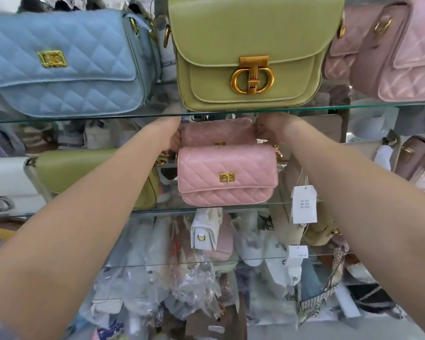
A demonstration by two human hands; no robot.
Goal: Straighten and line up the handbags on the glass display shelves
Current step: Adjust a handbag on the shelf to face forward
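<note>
Two pink quilted handbags stand one behind the other on the middle glass shelf [231, 207]. The front pink bag [227, 175] faces me with its gold clasp. My left hand [171, 134] grips the left end of the rear pink bag [217, 132], and my right hand [271, 130] grips its right end, both just under the upper glass shelf [84, 117]. On that upper shelf stand a blue quilted bag [62, 62], an olive green bag [250, 52] and pink bags [398, 50].
A second olive green bag [66, 173] stands left of the pink pair, partly behind my left forearm. A beige bag with white price tags [304, 203] is to the right. A white bag [205, 233] and plastic-wrapped goods fill the lower shelves.
</note>
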